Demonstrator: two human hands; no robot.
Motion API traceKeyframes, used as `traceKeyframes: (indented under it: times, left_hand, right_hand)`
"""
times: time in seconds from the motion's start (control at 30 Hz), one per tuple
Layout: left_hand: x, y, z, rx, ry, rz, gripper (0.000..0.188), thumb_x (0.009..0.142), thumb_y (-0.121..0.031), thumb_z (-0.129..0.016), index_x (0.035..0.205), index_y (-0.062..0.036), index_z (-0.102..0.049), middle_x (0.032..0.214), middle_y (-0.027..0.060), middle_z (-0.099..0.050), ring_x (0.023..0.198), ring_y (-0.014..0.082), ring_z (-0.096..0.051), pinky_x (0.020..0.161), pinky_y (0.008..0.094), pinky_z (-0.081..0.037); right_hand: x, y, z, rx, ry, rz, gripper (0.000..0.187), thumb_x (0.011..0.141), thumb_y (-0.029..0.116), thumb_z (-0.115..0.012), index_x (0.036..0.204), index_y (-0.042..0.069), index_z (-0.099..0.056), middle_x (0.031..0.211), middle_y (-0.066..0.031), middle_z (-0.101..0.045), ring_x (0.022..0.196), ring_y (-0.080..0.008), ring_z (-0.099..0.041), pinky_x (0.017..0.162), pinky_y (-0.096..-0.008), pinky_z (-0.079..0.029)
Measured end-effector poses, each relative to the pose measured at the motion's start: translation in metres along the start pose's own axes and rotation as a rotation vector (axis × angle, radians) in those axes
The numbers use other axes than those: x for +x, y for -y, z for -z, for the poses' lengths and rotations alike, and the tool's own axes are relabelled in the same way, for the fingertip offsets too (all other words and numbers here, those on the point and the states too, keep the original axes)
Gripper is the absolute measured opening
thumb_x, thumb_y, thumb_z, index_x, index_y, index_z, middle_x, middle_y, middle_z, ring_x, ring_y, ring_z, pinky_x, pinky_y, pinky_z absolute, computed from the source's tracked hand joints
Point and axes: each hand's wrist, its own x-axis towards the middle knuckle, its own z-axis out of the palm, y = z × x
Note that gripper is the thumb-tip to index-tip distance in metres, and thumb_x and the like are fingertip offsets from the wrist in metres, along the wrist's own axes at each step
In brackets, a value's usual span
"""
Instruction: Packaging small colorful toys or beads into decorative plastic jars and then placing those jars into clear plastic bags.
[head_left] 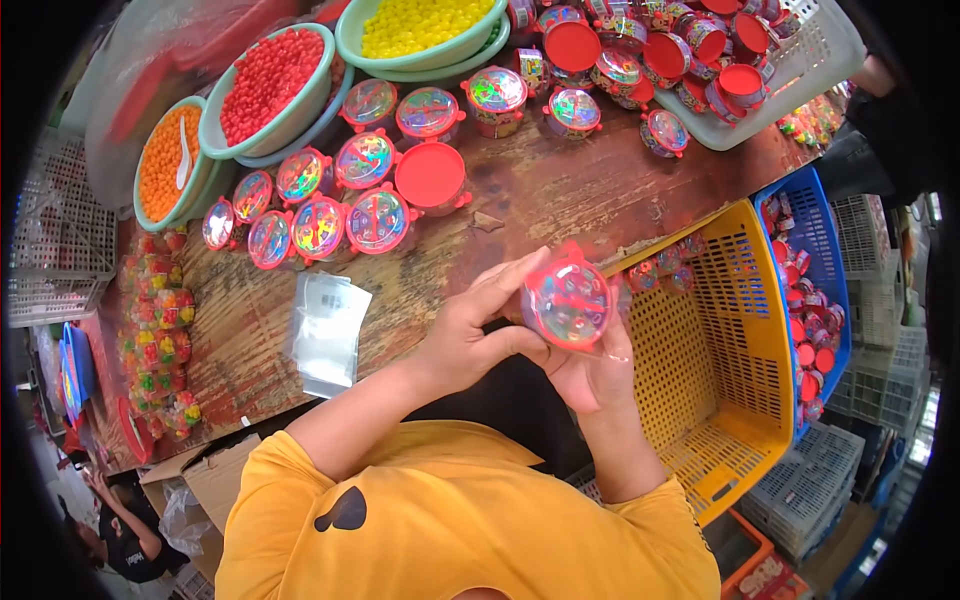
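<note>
Over the near edge of a worn brown wooden worktop (430, 290), both hands hold a round clear plastic tub with a red-rimmed, shiny lid (568, 308). Similar red-rimmed tubs (320, 228) cluster beyond it to the left, with a stack of clear plastic film pieces (332, 338) nearer; a yellow perforated plastic crate (774, 325) stands close on the right, a blue plastic crate (838, 270) past it. The held tub's lid faces up, its red ears pointing away from the body — round, it shows no clear long axis. The left hand (465, 328) curves thumb and fingers around its left side; the right hand (595, 382) cups it from below right, most fingers hidden. Glare blurs the contents.
</note>
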Motion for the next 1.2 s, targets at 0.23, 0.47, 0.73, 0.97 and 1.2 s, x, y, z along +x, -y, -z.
traceKeyframes:
  times: [0.23, 0.47, 0.73, 0.97, 1.2]
  left_hand:
    - [0.008, -0.005, -0.001, -0.500, -0.180, 0.164, 0.019, 0.093, -0.017, -0.074, 0.103, -0.0055, -0.064, 0.156, 0.0138, -0.035, 0.130, 0.0158, -0.049, 0.103, 0.0312, -0.043]
    - [0.002, -0.002, 0.007, -0.388, -0.089, 0.069, 0.012, 0.099, -0.016, -0.064, 0.095, -0.0053, -0.062, 0.145, 0.0110, -0.045, 0.130, 0.0149, -0.046, 0.106, 0.0339, -0.039]
    - [0.004, -0.019, 0.002, 0.342, -0.062, -0.252, 0.117, 0.059, -0.031, -0.098, 0.149, -0.0007, -0.028, 0.147, 0.0189, -0.045, 0.137, 0.0335, -0.047, 0.112, 0.0430, -0.041]
    - [0.011, 0.001, -0.017, 0.562, -0.170, -0.325, 0.093, 0.061, -0.026, -0.095, 0.135, -0.0037, -0.043, 0.127, 0.0181, -0.059, 0.116, 0.0362, -0.061, 0.098, 0.0435, -0.050]
    - [0.025, 0.010, -0.015, 0.555, 0.062, -0.326, 0.092, 0.061, -0.016, -0.095, 0.137, -0.0018, -0.045, 0.130, 0.0140, -0.060, 0.116, 0.0253, -0.063, 0.098, 0.0353, -0.051]
  right_hand:
    - [0.005, -0.001, -0.013, -0.045, 0.039, 0.083, 0.062, 0.103, 0.049, -0.045, 0.145, 0.003, -0.044, 0.146, -0.0188, -0.050, 0.133, -0.0336, -0.052, 0.109, -0.0504, -0.047]
    - [0.002, -0.004, -0.012, 0.053, 0.010, 0.061, 0.057, 0.103, 0.045, -0.046, 0.147, 0.008, -0.043, 0.146, -0.0187, -0.050, 0.133, -0.0345, -0.052, 0.113, -0.0558, -0.041]
    - [0.003, -0.011, -0.012, -0.070, 0.036, 0.080, 0.062, 0.105, 0.048, -0.040, 0.154, 0.012, -0.033, 0.155, -0.0178, -0.039, 0.141, -0.0366, -0.042, 0.118, -0.0562, -0.032]
    - [-0.019, -0.014, -0.011, -0.109, 0.123, -0.005, 0.093, 0.093, 0.074, -0.046, 0.155, 0.008, -0.027, 0.154, -0.0088, -0.041, 0.141, -0.0233, -0.041, 0.117, -0.0437, -0.032]
    - [-0.023, 0.008, 0.026, -0.268, 0.092, 0.070, 0.107, 0.084, 0.077, -0.058, 0.155, 0.003, -0.026, 0.152, -0.0096, -0.042, 0.142, -0.0211, -0.040, 0.116, -0.0414, -0.035]
